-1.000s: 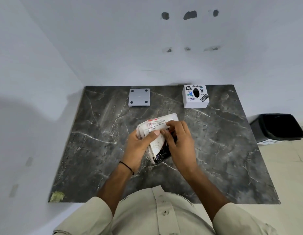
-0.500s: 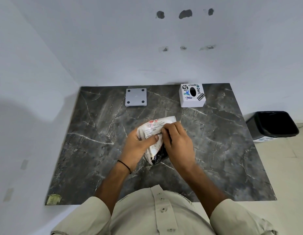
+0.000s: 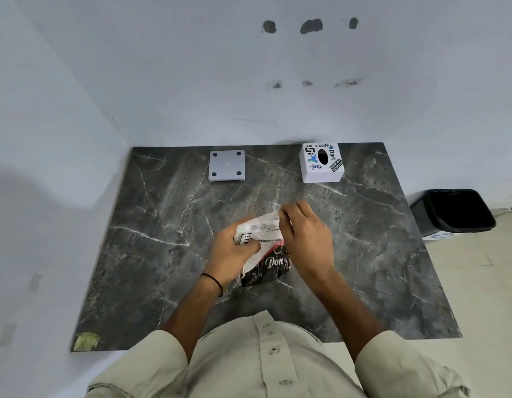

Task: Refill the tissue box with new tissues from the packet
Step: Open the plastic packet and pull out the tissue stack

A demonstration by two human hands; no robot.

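A tissue packet (image 3: 263, 254), white with a dark printed lower part, is held just above the middle of the dark marble table (image 3: 151, 254). My left hand (image 3: 232, 254) grips its left side. My right hand (image 3: 306, 234) pinches the clear wrapper at the packet's upper right corner and pulls it outward. The white tissue box (image 3: 322, 162) with stickers and a dark oval slot stands at the back right of the table, apart from both hands.
A flat grey square plate (image 3: 227, 165) with four dark corner dots lies at the back left. A black waste bin (image 3: 455, 212) stands on the floor right of the table. Walls close in the left and back sides.
My right hand has moved up and right from the packet's middle, pulling the wrapper's corner outward. The packet has turned so its dark printed part shows more.
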